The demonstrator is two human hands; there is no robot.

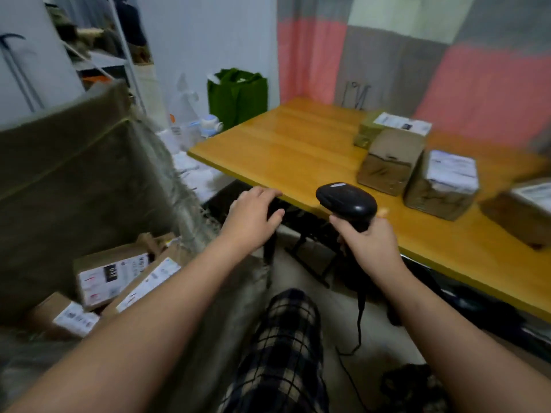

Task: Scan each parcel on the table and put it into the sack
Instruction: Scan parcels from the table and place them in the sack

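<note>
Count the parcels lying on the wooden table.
4: a greenish box at the back, a brown box just in front of it, a white-labelled box right of that, and a fourth box cut off at the right edge. More may lie out of view.

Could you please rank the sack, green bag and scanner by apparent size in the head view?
1. sack, largest by far.
2. green bag and scanner look alike; the scanner is nearer the camera, so unranked.
</note>
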